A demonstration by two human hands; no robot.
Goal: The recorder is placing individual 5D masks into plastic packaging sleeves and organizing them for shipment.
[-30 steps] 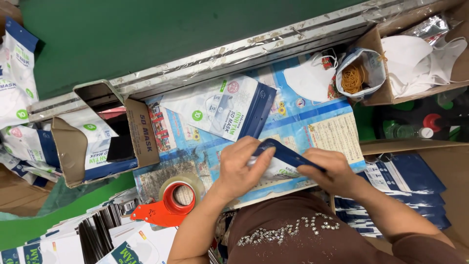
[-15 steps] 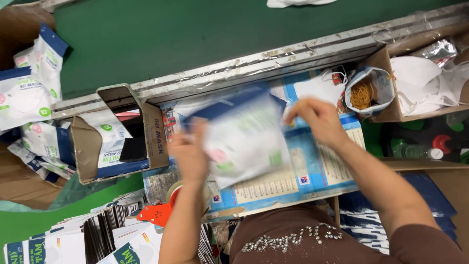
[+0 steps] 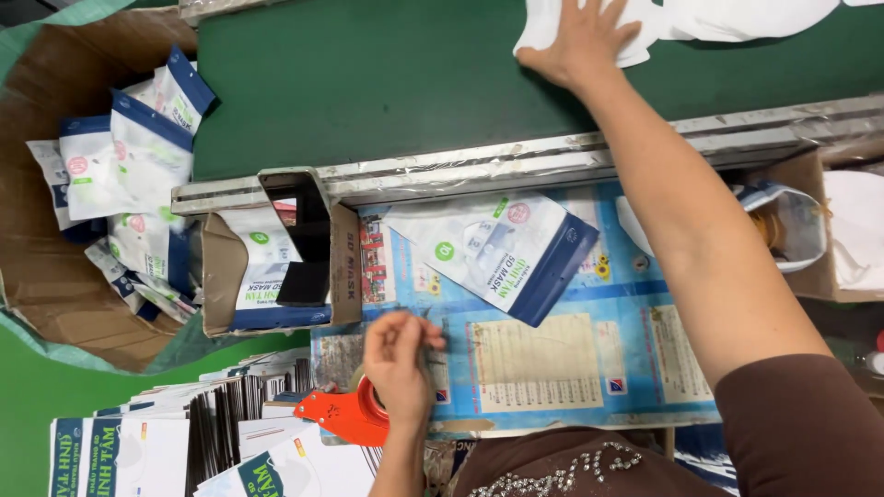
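Right hand [image 3: 582, 41] top centre, fingers spread flat on white masks [image 3: 645, 23]; left hand [image 3: 398, 364] lower centre, grip loosely curled, empty, beside orange tape dispenser [image 3: 345, 416].

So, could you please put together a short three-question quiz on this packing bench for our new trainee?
1. True or false: the right hand rests on white material on the green belt.
2. Which thing is nearest the left hand? A) the orange tape dispenser B) the cardboard box of packets C) the white material
3. Fill the gap: the white and blue packet lies flat on the ____ printed sheet.

Key: 1 true; 2 A; 3 blue.
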